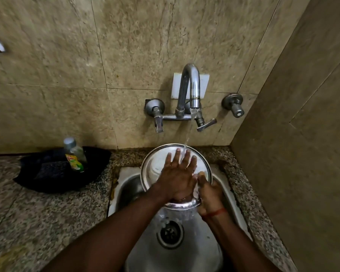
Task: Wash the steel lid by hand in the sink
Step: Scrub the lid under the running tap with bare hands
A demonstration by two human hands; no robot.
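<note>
Steel lid [155, 167]: tilted over sink [132, 191] rear rim, under tap [191, 85] stream. Left hand [178, 178]: fingers apart, flat on lid face. Right hand [209, 193]: fingers clamped on lid's right edge. Granite table [47, 213] left; wall [292, 154] close right.

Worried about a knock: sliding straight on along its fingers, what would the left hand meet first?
The left hand lies flat on the lid, fingertips in the water stream. Beyond the lid's far rim, probably the wall under the tap, though depth is unclear.
</note>
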